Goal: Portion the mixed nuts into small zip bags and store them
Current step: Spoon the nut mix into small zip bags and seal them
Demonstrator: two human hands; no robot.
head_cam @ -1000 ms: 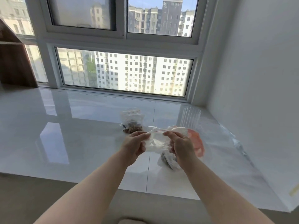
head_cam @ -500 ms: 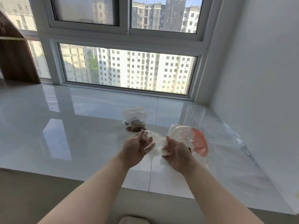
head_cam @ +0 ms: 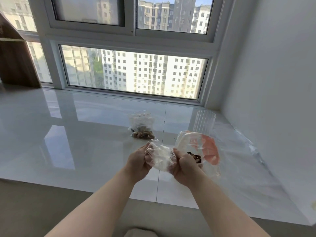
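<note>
where the glossy white bench [head_cam: 85,142] meets the window, a large clear bag with an orange patch [head_cam: 207,151] holds dark nuts, seemingly resting behind the right hand [head_cam: 185,168]. beyond it lies a filled zip bag [head_cam: 142,127]. both the left hand [head_cam: 138,162] and right hand curl their fingers round a small clear zip bag [head_cam: 160,159] held between them above the bench.
</note>
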